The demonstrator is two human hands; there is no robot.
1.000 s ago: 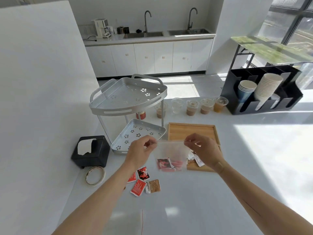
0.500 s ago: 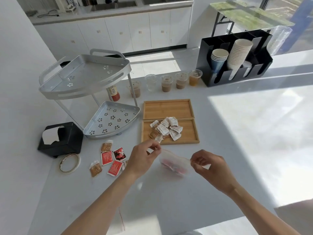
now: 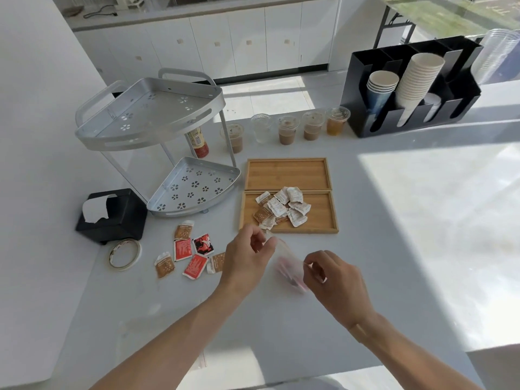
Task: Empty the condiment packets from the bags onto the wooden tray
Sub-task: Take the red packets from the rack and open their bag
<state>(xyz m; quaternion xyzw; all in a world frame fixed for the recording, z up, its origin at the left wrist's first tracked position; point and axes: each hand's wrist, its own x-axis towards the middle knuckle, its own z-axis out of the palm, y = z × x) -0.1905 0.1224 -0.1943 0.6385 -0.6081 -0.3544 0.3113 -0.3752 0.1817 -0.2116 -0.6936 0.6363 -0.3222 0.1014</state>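
Note:
Both my hands pinch the top corners of a clear plastic bag (image 3: 287,266) with red packets blurred inside. My left hand (image 3: 247,260) holds its left corner and my right hand (image 3: 334,280) its right corner, just in front of the wooden tray (image 3: 320,218). The near half of the tray carries a heap of white and brown condiment packets (image 3: 282,206). The far tray half (image 3: 287,173) is bare. Several red and brown loose packets (image 3: 188,254) lie on the white counter to the left of my left hand.
A two-tier metal corner rack (image 3: 157,128) stands at the left with a sauce bottle (image 3: 198,142) behind it. A black napkin holder (image 3: 112,215) and a tape roll (image 3: 125,254) sit near the left edge. Several lidded cups (image 3: 287,129) and a black cup organiser (image 3: 410,88) line the back.
The bag came down from in front of the tray to just above the counter near the tray's front edge, and the view tilted downward. Both hands kept their pinch on the bag.

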